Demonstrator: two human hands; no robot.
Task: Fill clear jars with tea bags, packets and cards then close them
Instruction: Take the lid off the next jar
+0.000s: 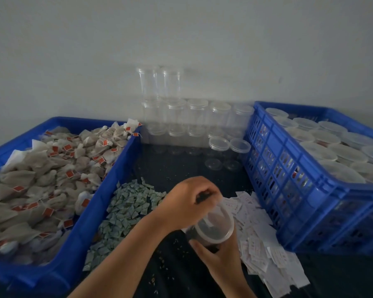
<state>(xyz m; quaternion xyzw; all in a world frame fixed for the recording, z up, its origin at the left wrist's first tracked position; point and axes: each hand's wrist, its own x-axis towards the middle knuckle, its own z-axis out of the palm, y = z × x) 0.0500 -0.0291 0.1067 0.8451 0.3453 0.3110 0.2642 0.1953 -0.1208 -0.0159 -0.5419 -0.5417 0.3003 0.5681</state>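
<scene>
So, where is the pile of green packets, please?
In the head view, the green packets lie on the table left of centre, between the tea-bag crate and the left hand.

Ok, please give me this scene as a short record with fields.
jar: no lid, right hand grips it
left hand: fingers curled at jar mouth; what it holds is blurred
left crate: tea bags
right crate: lidded jars
table: green packets, white cards
by wall: empty jars, stacked

No legible txt on tea bags (41,175), cards (256,244).
</scene>
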